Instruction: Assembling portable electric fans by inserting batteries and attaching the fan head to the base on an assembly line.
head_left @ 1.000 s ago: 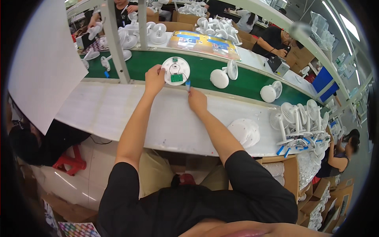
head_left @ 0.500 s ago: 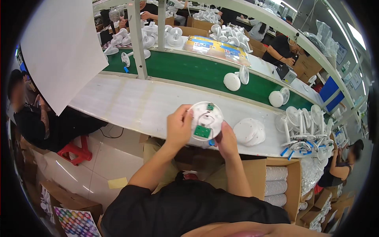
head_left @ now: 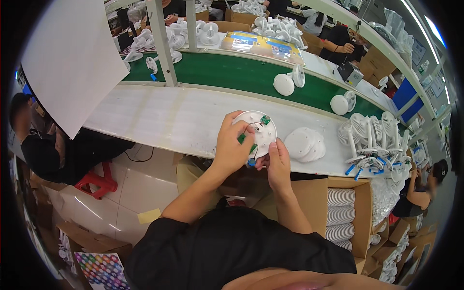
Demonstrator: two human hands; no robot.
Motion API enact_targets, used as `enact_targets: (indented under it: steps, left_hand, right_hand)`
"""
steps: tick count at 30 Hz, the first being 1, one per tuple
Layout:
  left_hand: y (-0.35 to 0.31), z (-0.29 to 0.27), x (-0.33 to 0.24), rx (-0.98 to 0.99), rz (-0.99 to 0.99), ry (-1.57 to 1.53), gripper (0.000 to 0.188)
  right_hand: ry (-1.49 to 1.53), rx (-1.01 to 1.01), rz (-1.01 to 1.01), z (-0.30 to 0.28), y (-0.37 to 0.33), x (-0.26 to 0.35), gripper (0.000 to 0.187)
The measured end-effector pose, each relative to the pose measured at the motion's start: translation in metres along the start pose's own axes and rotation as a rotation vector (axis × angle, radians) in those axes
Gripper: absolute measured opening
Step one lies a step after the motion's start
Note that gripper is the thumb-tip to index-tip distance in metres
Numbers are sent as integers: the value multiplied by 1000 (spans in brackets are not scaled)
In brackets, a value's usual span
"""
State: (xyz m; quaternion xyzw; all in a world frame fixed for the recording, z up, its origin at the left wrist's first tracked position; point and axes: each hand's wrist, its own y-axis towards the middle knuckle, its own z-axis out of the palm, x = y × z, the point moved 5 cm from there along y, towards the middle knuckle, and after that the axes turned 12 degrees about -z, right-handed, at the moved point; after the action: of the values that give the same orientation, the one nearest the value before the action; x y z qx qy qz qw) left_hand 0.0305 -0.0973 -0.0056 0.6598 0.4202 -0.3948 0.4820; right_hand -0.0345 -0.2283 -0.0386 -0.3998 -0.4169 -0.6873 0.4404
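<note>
A round white fan base (head_left: 267, 137), its inner side up, is held just above the near edge of the white bench. My left hand (head_left: 232, 145) grips its left side, with fingers reaching over the inside onto a green circuit board (head_left: 246, 143), which they partly cover. A smaller green board (head_left: 265, 120) sits at the upper right rim, with thin wires running across the middle. On the lower right, my right hand (head_left: 278, 166) is closed on the rim, thumb on top. Below the base, a blue cylinder-shaped part (head_left: 251, 162) shows near the right fingertips.
Several white discs (head_left: 304, 145) lie stacked on the bench (head_left: 188, 116) to the right, beside a cluster of white fans (head_left: 369, 140). Fans stand on the green belt (head_left: 217, 67) beyond. An open carton (head_left: 362, 212) of ribbed white parts stands at right. A white panel (head_left: 72, 63) hangs left.
My left hand has shifted from the rim to over the inside of the fan base, covering part of the larger board. The base has turned somewhat clockwise and moved slightly away from me.
</note>
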Motion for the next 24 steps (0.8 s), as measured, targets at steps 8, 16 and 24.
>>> enact_targets:
  steps: [8, 16, 24]
  left_hand:
    - [-3, -2, 17, -10, -156, -403, 4]
    - [-5, -3, 10, 92, -135, -261, 4]
    - [-6, -1, 10, -80, -88, -316, 11]
  right_hand:
    - [-864, 17, -688, 22, 25, 45, 39]
    - [-884, 70, -689, 40, 45, 47, 14]
    - [-802, 40, -712, 46, 50, 40, 13]
